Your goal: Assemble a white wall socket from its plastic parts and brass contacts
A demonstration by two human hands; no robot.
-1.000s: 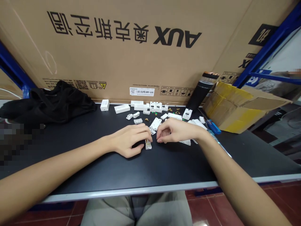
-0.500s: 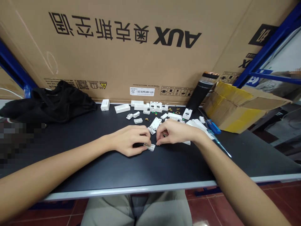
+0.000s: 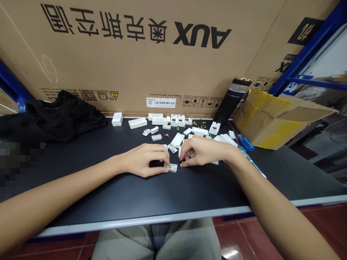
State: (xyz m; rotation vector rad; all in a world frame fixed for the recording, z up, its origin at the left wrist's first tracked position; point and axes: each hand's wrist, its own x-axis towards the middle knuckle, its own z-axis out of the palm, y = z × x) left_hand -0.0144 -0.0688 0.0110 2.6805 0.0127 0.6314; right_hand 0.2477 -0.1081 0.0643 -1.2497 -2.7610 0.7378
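My left hand [image 3: 148, 160] pinches the left end of a small clear-white plastic housing [image 3: 172, 167] just above the black tabletop. To its right, my right hand [image 3: 199, 151] has its thumb and fingertips closed on a small brass piece [image 3: 181, 164]. Something partly hidden shows under the curled fingers of that hand. Behind the hands lie a white perforated plate [image 3: 178, 140], a small clear housing [image 3: 156, 137] and a loose brass piece [image 3: 166, 135].
White boxes [image 3: 137, 123] and several white parts line the back. A black cloth [image 3: 65, 112] lies at left. At right stand a black bottle [image 3: 230, 103] and a taped carton [image 3: 271, 119], beside a blue-handled tool [image 3: 245, 143] and a screwdriver [image 3: 255, 164].
The view has shifted slightly. The brass piece at my right fingertips now shows more clearly. The clear housing remains in my left hand, lying more level.
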